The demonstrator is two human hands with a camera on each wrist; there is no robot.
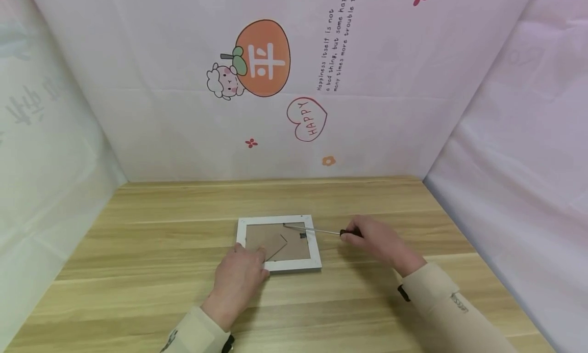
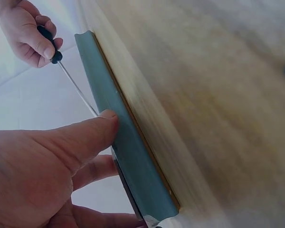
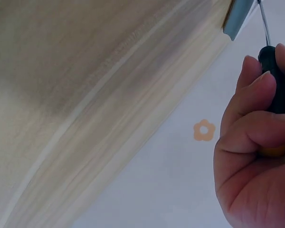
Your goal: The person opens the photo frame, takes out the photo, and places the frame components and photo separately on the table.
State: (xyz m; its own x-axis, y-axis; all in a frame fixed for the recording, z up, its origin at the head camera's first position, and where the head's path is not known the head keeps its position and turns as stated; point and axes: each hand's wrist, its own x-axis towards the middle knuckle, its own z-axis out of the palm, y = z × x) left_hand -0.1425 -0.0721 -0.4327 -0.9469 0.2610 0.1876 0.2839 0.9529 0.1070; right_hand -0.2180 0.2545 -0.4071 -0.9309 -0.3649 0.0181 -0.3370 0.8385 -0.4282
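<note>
A picture frame lies face down on the table, its white back border and brown backing board up. My left hand holds its near left corner; in the left wrist view the thumb presses the frame's blue-green outer edge, with the other fingers over the back. My right hand grips the dark handle of a screwdriver. Its thin shaft reaches left across the frame's right border, and the tip is at a small dark tab along the far inner edge.
Another dark tab sits on the board's right side, and a thin dark stand outline marks the board. The wood-grain table extends around the frame. A printed white cloth rises behind it, with white cloth on both sides.
</note>
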